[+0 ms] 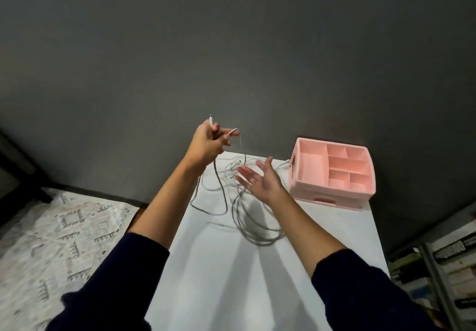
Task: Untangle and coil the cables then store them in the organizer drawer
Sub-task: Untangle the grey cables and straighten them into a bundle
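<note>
Where the frame begins at its lower edge, two dark sleeves (123, 274) reach forward, bare forearms running up toward the middle of the picture. The right hand (260, 178), just right of centre, is spread wide with straight fingers and holds nothing. It is over the far part of the cable tangle (247, 217), and whether a fingertip touches a strand cannot be told. The left hand (208, 142), higher and a little left of centre, is raised off the surface and curled round cable ends. One white connector (210, 120) stands up out of the fist. A second end (233, 131) arcs over the fingers to the right, and grey strands hang from the hand down into the tangle.

The tangle lies in loose overlapping loops on a white table (309, 253) that runs from the bottom centre up to mid-frame. At the table's far right corner sits a pink organizer (296, 176), and a cable end lies just beside its left wall. Its drawer (325, 200), on the near face, is closed. To the lower left a patterned rug (64, 227) covers the floor. At the lower right edge a shelf of books (450, 266) shows. A dark grey wall (231, 47) fills the upper half.

Counted: two hands, two cable ends in the left one, one organizer with six open top compartments and one drawer. The number of cables in the tangle cannot be made out.
</note>
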